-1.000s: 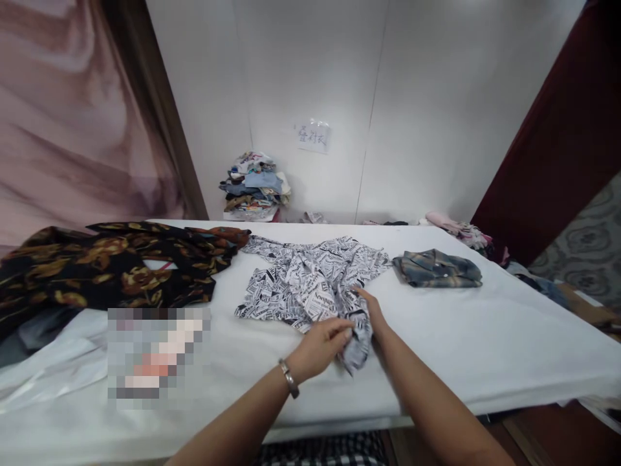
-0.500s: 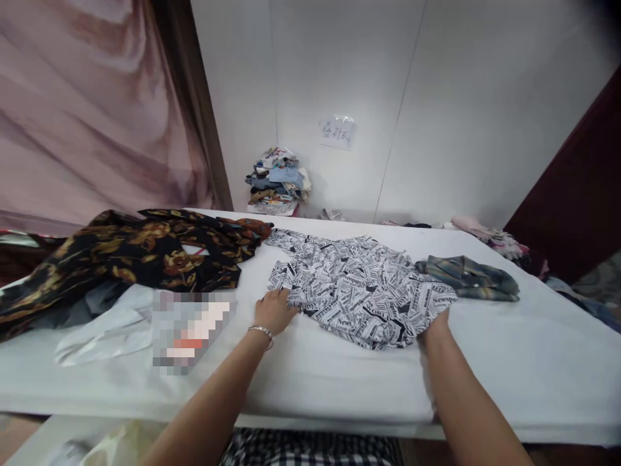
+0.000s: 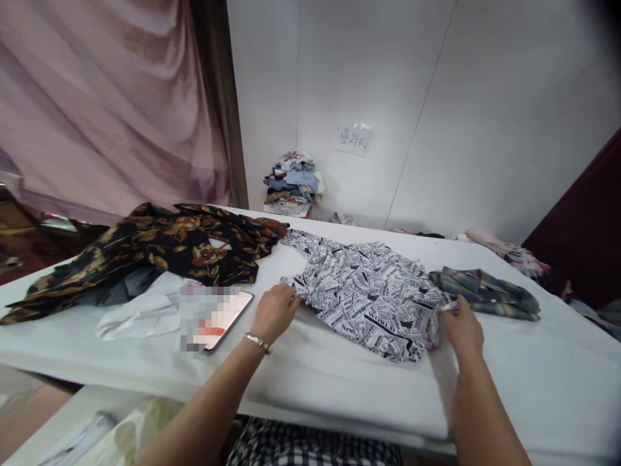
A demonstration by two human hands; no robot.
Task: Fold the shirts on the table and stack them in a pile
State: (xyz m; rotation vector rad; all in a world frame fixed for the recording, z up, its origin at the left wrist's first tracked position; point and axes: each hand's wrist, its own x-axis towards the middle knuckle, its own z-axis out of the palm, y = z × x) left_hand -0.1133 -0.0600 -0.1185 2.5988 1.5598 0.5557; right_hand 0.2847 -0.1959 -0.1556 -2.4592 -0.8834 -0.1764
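Observation:
A black-and-white newspaper-print shirt (image 3: 366, 294) lies spread out on the white-covered table (image 3: 509, 382). My left hand (image 3: 274, 312), with a metal bracelet on the wrist, pinches the shirt's left edge. My right hand (image 3: 460, 330) grips the shirt's right corner, close to a folded blue-green plaid shirt (image 3: 488, 293). The two hands hold the cloth stretched between them.
A dark floral garment (image 3: 160, 249) is heaped at the table's left over pale cloth (image 3: 140, 314). A tablet (image 3: 216, 317) lies near my left hand. A stack of folded clothes (image 3: 294, 184) stands by the back wall. Pink clothing (image 3: 504, 249) sits at the far right.
My hands went from bunching the shirt at the middle to its two sides, pulling it flat. My right hand has moved further right toward the plaid shirt. The view shifted left.

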